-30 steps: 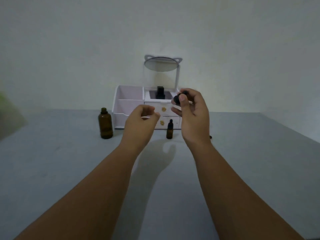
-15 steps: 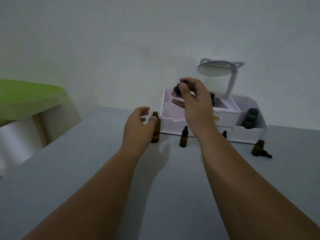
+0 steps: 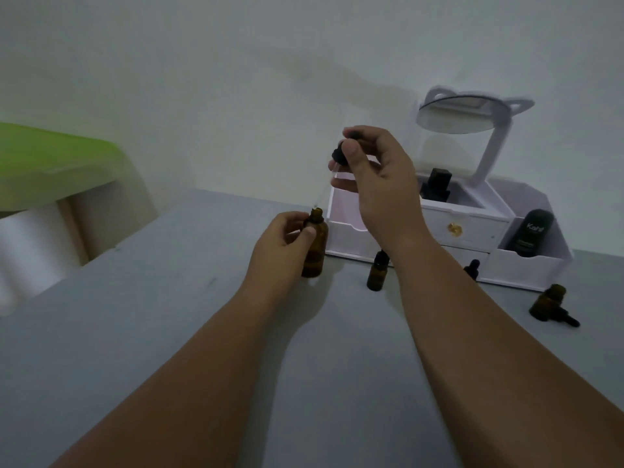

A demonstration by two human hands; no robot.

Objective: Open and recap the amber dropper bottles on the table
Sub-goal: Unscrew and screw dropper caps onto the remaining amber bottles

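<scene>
A large amber bottle (image 3: 316,246) stands uncapped on the grey table (image 3: 141,325). My left hand (image 3: 280,244) grips its shoulder and neck. Above it my right hand (image 3: 374,184) holds the black dropper cap (image 3: 338,156) by its bulb, and the glass pipette (image 3: 322,190) slants down with its tip just over the bottle's mouth. A small capped amber bottle (image 3: 377,271) stands under my right wrist. Another small capped bottle (image 3: 471,266) peeks out behind my right forearm. At the far right a small open bottle (image 3: 547,304) stands with a black dropper cap (image 3: 565,317) lying beside it.
A white drawer organiser (image 3: 466,228) with a round tilting mirror (image 3: 462,114) stands at the back against the wall. It holds a black box (image 3: 436,185) and a dark tube (image 3: 531,236). A green-topped stool (image 3: 44,163) sits left of the table's edge.
The view swung left and downward. My left hand reached the large bottle and closed on it. My right hand carried the dropper over the bottle's mouth.
</scene>
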